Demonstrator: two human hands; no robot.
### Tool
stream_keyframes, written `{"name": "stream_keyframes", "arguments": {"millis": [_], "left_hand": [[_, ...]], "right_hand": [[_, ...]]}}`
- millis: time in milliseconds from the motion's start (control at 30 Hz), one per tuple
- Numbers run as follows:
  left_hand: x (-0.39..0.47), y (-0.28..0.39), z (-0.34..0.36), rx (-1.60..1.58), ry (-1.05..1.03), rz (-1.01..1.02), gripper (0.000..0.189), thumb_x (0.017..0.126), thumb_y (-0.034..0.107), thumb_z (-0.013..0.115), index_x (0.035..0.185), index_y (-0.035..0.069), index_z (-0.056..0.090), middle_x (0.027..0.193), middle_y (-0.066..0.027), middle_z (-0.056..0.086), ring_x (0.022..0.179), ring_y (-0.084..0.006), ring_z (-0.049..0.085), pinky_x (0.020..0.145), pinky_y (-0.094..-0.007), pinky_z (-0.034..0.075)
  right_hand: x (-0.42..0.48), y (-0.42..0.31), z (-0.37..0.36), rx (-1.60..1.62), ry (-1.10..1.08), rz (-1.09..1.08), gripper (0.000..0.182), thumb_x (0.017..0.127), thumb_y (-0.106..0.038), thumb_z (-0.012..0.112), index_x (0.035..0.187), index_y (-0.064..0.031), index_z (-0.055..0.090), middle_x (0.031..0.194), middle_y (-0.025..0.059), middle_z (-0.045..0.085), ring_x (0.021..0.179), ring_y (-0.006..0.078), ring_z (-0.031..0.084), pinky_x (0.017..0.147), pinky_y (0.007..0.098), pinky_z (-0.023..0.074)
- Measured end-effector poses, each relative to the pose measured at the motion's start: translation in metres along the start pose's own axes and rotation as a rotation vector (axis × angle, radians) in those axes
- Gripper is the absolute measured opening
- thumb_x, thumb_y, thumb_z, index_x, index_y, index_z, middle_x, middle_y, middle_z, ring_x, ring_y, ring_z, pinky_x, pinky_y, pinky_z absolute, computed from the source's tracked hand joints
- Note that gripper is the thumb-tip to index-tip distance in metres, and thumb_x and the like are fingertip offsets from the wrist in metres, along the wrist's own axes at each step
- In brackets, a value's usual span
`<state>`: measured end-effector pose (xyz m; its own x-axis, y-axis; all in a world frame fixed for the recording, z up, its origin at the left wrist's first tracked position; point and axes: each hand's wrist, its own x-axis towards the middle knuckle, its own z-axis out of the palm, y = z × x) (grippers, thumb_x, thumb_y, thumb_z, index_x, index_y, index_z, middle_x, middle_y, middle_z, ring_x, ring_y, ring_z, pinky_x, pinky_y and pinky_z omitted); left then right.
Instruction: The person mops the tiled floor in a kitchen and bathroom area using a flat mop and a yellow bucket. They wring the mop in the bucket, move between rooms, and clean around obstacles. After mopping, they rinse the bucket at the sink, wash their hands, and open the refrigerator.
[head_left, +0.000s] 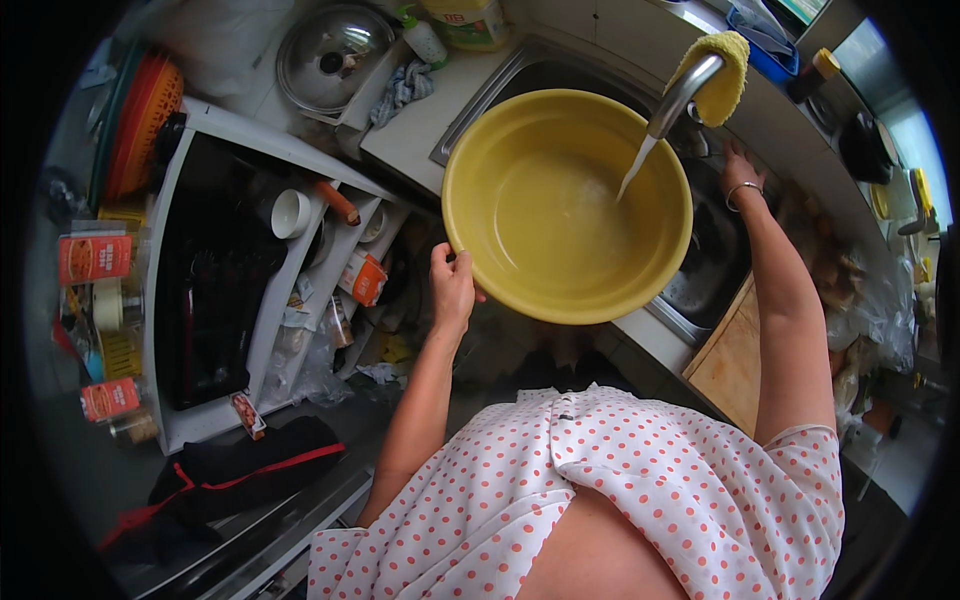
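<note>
A large yellow plastic basin (555, 247) sits over the double-bowl steel sink (491, 97), its near rim jutting past the counter edge. From the curved steel faucet (684, 94) a stream of water (636, 166) falls into it, and shallow water lies at the bottom. My left hand (452, 289) grips the basin's left rim, thumb on top. At the far right of the sink, behind the faucet, my right hand (742, 171) reaches to the back edge with a bracelet on its wrist; whether its fingers hold anything is unclear. A yellow cloth (721, 82) drapes over the faucet.
A wooden cutting board (724, 352) lies right of the sink. At the back left are a glass pot lid (335, 60), a grey rag (403, 91) and a pump bottle (422, 37). Left stands a white shelf unit (281, 169) with a white bowl (290, 214).
</note>
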<state>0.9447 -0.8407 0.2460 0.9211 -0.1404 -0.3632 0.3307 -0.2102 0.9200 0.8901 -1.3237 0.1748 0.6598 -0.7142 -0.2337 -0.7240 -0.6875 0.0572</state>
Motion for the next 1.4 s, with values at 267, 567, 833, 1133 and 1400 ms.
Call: {"name": "stream_keyframes", "arguments": {"millis": [267, 567, 833, 1133, 1400], "left_hand": [[-0.006, -0.004, -0.002, -0.041, 0.044, -0.03, 0.028, 0.09, 0.025, 0.042, 0.104, 0.0, 0.04, 0.075, -0.0058, 0.056, 0.05, -0.0098, 0.051, 0.037, -0.0202, 0.038], [-0.029, -0.033, -0.008, -0.134, 0.161, -0.096, 0.026, 0.092, 0.029, 0.042, 0.09, 0.004, 0.041, 0.068, -0.005, 0.048, 0.052, -0.0155, 0.057, 0.038, -0.0216, 0.04], [-0.06, -0.059, -0.001, -0.148, 0.078, -0.227, 0.024, 0.092, 0.024, 0.04, 0.079, 0.004, 0.046, 0.066, -0.0041, 0.048, 0.05, -0.0148, 0.054, 0.039, -0.0232, 0.04], [-0.076, -0.069, 0.016, -0.091, 0.071, -0.194, 0.018, 0.082, 0.001, 0.044, 0.1, 0.001, 0.04, 0.089, -0.0105, 0.049, 0.057, -0.0167, 0.056, 0.04, -0.0244, 0.043], [-0.089, -0.066, 0.02, -0.041, 0.103, -0.197, 0.024, 0.082, 0.006, 0.05, 0.104, -0.001, 0.042, 0.092, -0.0114, 0.051, 0.058, -0.0154, 0.056, 0.041, -0.0235, 0.043]], "right_hand": [[-0.004, -0.001, 0.003, 0.067, 0.043, -0.014, 0.062, 0.076, -0.003, 0.04, 0.135, -0.0205, 0.027, 0.145, -0.0027, 0.016, 0.131, 0.025, 0.021, 0.098, 0.0625, 0.0169], [-0.008, 0.001, 0.003, 0.154, 0.029, -0.03, 0.069, 0.073, -0.001, 0.043, 0.136, -0.022, 0.025, 0.144, -0.0011, 0.017, 0.127, 0.0266, 0.029, 0.098, 0.0611, 0.0198], [-0.007, -0.001, 0.006, 0.215, 0.047, -0.032, 0.069, 0.073, -0.001, 0.044, 0.136, -0.0225, 0.025, 0.145, -0.0009, 0.014, 0.123, 0.0294, 0.035, 0.097, 0.0604, 0.0226], [0.007, 0.015, 0.028, 0.234, 0.114, -0.066, 0.067, 0.074, -0.001, 0.041, 0.135, -0.0218, 0.026, 0.144, -0.0003, 0.018, 0.119, 0.032, 0.04, 0.094, 0.0595, 0.0275], [-0.018, -0.003, 0.009, 0.395, 0.133, -0.115, 0.067, 0.07, 0.002, 0.042, 0.133, -0.0161, 0.03, 0.142, 0.0044, 0.024, 0.117, 0.0309, 0.042, 0.095, 0.0413, 0.0358]]}}
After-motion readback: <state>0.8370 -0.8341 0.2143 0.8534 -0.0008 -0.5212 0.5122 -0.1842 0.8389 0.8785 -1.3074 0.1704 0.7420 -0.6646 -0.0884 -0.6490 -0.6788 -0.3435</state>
